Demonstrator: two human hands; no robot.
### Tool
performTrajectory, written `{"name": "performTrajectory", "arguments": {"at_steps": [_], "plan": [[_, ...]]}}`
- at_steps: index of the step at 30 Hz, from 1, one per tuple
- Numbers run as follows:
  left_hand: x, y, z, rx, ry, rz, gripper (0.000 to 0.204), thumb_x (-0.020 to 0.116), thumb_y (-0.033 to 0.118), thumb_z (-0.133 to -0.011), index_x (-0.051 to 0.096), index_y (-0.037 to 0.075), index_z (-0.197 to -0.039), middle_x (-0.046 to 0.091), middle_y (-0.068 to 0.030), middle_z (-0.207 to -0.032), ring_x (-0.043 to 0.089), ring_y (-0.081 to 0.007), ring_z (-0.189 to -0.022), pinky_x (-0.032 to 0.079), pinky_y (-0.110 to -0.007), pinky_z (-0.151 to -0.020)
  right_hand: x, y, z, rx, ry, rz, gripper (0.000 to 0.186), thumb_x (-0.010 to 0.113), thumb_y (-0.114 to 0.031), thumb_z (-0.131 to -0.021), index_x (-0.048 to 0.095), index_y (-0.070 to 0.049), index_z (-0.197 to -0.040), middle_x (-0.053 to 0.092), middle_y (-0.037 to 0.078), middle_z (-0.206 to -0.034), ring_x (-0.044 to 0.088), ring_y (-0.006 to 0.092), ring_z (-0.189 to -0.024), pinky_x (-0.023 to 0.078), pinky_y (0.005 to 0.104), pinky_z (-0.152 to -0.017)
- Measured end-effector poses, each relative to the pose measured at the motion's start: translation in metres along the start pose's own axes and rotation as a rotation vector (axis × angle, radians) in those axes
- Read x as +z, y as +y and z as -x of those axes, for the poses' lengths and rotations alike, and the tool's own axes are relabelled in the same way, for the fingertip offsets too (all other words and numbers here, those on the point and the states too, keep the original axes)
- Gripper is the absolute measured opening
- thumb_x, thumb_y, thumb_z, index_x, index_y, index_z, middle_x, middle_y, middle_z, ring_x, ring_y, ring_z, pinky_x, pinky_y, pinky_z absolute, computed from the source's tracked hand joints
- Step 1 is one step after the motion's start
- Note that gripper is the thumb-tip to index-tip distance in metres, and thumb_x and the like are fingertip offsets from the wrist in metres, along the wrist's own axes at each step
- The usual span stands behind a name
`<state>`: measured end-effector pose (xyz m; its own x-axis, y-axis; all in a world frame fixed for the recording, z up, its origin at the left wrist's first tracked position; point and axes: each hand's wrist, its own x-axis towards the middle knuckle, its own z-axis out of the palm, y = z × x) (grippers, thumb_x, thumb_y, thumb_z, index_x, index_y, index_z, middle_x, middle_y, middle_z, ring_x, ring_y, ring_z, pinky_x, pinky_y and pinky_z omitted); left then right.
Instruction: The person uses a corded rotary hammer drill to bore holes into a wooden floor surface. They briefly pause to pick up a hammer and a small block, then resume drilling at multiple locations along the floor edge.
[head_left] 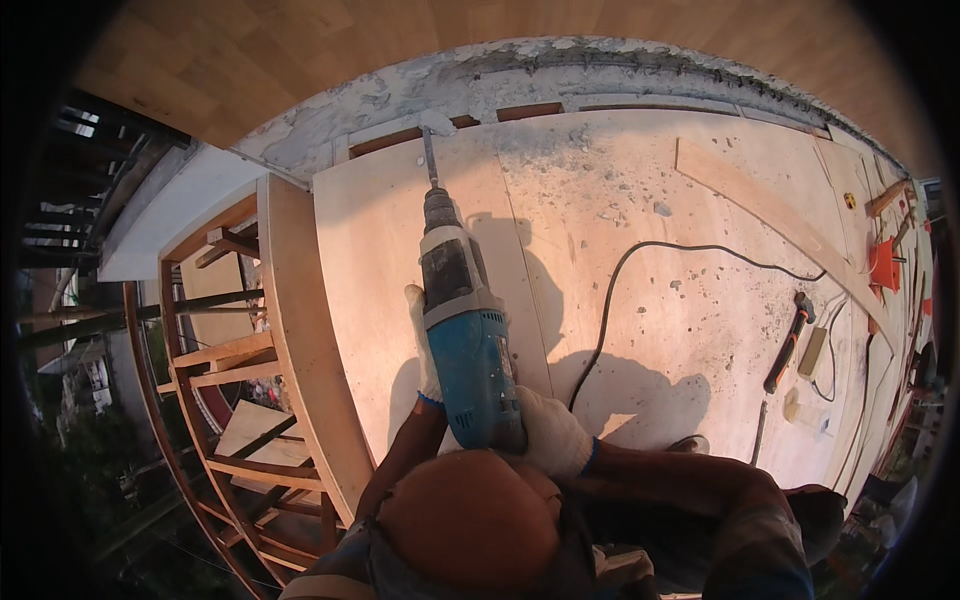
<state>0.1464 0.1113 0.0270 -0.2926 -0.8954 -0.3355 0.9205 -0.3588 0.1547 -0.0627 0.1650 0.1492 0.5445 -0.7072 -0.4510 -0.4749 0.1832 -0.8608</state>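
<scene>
Both my hands, in white work gloves, hold a blue and grey rotary hammer [468, 340]. My left hand [424, 355] grips the left side of its body, mostly hidden behind the tool. My right hand [552, 432] is closed around the rear end, where the handle is hidden from view. A long steel bit [431, 163] points away from me, and its tip meets the broken edge of a pale concrete strip [440, 122]. I cannot tell whether the bit is turning.
Rubble [661, 208] and dust lie over the plywood sheets [600, 290]. A black cable [640, 246] curves across them. At right are a loose plank [760, 215], a hammer [789, 343] with an orange and black handle, and a red object [884, 264]. Left stands an open wooden frame [235, 350].
</scene>
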Motion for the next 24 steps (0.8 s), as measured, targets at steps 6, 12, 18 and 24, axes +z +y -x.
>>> {"name": "performTrajectory", "arguments": {"at_steps": [6, 12, 18, 24], "plan": [[0.027, 0.002, -0.032, 0.023, -0.040, -0.010, 0.088, 0.045, 0.087, -0.106, 0.066, 0.007, -0.137, 0.075, -0.0154, -0.117, 0.077, -0.0294, -0.099, 0.065, -0.046, -0.090, -0.010, -0.001, 0.000, -0.094, 0.130, 0.036, 0.079, 0.093, -0.040, -0.086, 0.056, -0.001, -0.144, 0.075, 0.031, -0.124, 0.076, 0.0504, -0.115, 0.063, 0.0547, -0.098], [0.015, -0.005, -0.022, 0.031, -0.018, -0.007, 0.086, 0.044, 0.086, -0.107, 0.067, 0.008, -0.136, 0.075, -0.0142, -0.115, 0.077, -0.0276, -0.097, 0.066, -0.044, -0.088, -0.015, -0.008, 0.000, -0.034, 0.044, -0.020, 0.067, 0.090, -0.036, -0.088, 0.060, -0.001, -0.137, 0.077, 0.029, -0.121, 0.077, 0.0495, -0.113, 0.064, 0.0537, -0.096], [0.006, -0.005, -0.015, 0.050, -0.006, -0.008, 0.084, 0.043, 0.086, -0.108, 0.068, 0.009, -0.134, 0.076, -0.0129, -0.114, 0.077, -0.0258, -0.096, 0.067, -0.042, -0.085, -0.019, 0.000, -0.003, -0.145, 0.066, 0.028, 0.064, 0.092, -0.035, -0.086, 0.062, -0.003, -0.133, 0.078, 0.025, -0.118, 0.078, 0.0474, -0.111, 0.064, 0.0523, -0.094], [0.023, 0.000, -0.031, 0.053, -0.005, -0.020, 0.083, 0.042, 0.085, -0.109, 0.068, 0.011, -0.133, 0.076, -0.0117, -0.112, 0.076, -0.0240, -0.095, 0.068, -0.040, -0.082, -0.007, 0.023, -0.011, -0.264, 0.045, -0.074, 0.072, 0.091, -0.031, -0.085, 0.058, -0.004, -0.144, 0.078, 0.023, -0.119, 0.079, 0.0451, -0.110, 0.065, 0.0508, -0.097]]}}
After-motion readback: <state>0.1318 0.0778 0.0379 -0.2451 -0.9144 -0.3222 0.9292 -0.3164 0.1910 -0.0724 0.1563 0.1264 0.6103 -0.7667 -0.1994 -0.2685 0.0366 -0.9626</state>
